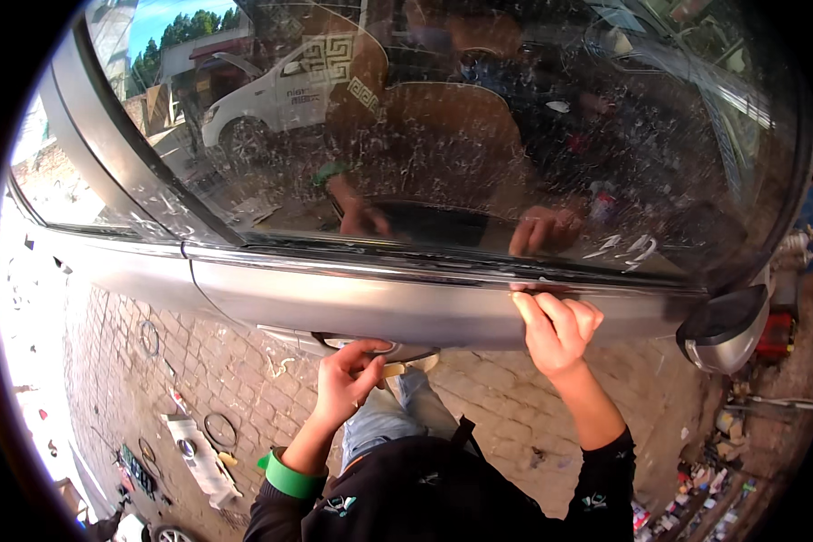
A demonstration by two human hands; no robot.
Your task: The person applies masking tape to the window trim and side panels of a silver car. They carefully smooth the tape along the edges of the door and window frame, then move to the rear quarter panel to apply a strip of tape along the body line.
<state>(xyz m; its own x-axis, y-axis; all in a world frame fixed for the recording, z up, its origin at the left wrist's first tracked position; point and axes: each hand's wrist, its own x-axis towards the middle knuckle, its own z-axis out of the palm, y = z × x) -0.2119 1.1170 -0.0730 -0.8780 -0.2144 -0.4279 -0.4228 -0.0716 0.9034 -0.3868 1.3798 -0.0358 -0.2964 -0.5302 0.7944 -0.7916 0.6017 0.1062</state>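
1. Reflections veil whatever lies behind the window at 12 o'clock.
2. Left hand, 7 o'clock: thumb and fingers pinch a yellowish piece, partly hidden by them.
3. Right hand, 4 o'clock: fingers curled together at the silver car door, mid-view; cannot tell whether they pinch anything.
4. Door edge runs toward the mirror, 3 o'clock; brick paving spreads at 8.

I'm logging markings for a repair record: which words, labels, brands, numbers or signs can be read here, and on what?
White vehicle reflected in the car window: dark lettering on its side, not copied here.
Car window: white scrawl at lower right, unreadable.
Right black sleeve: print too small to read.
Colourful litter, lower right: too small.
Silver door: none seen.
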